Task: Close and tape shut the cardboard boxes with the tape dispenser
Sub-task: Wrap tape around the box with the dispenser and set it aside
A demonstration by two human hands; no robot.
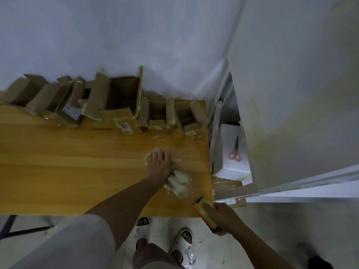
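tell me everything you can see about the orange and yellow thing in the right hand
The tape dispenser is a long, flat-sided tool with a yellow face and orange edges, a dark tip at its far end, plastic by the look of it. It lies slanted across the near right corner of the wooden table, its near end past the edge. The right hand grips it from the right side, thumb over the yellow face. No tape roll or blade is visible.

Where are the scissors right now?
Head view, right side: the orange-handled scissors lie off the table, on a white box in the gap beside its right edge, blades pointing away.
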